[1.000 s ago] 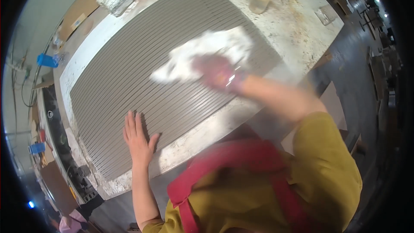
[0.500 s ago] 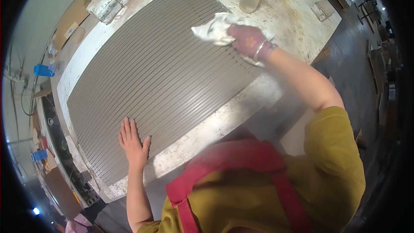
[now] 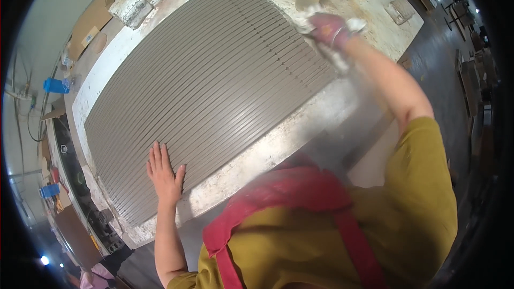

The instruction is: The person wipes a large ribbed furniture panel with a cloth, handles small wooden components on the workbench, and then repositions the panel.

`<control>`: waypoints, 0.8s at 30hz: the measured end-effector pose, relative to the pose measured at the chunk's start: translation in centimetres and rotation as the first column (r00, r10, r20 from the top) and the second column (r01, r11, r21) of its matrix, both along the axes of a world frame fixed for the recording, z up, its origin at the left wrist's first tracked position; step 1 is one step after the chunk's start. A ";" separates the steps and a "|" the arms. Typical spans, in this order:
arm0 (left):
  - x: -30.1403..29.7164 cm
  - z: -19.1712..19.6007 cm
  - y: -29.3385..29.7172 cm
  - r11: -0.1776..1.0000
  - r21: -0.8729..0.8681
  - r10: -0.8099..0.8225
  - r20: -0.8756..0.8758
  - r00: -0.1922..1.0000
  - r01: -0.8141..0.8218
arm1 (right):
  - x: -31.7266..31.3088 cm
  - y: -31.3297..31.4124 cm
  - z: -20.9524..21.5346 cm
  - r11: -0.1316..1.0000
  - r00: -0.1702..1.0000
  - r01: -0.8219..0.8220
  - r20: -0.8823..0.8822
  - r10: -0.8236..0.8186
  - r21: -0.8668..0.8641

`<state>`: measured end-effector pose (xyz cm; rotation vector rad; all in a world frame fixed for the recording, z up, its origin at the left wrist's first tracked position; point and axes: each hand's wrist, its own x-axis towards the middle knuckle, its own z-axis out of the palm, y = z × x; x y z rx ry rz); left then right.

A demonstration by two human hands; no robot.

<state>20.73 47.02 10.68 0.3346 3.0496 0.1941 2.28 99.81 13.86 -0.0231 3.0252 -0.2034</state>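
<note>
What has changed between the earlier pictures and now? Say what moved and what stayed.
The gloved right hand moved rightward and farther away, carrying the white cloth from over the grooved panel to its right edge. Nothing was newly grasped or released. The bare left hand stayed resting on the panel, toward its left end.

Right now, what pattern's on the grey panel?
The panel has close parallel lines, shown in head view.

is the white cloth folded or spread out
Bunched, not spread flat: ends of the cloth stick out around the gloved right hand. Blur hides whether any part is folded.
</note>
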 end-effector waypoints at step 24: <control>15.2 -4.5 -28.6 0.105 0.855 0.767 0.256 0.588 -0.509 | 9.2 -38.5 -5.1 0.579 0.586 -0.808 -0.237 0.775 -0.106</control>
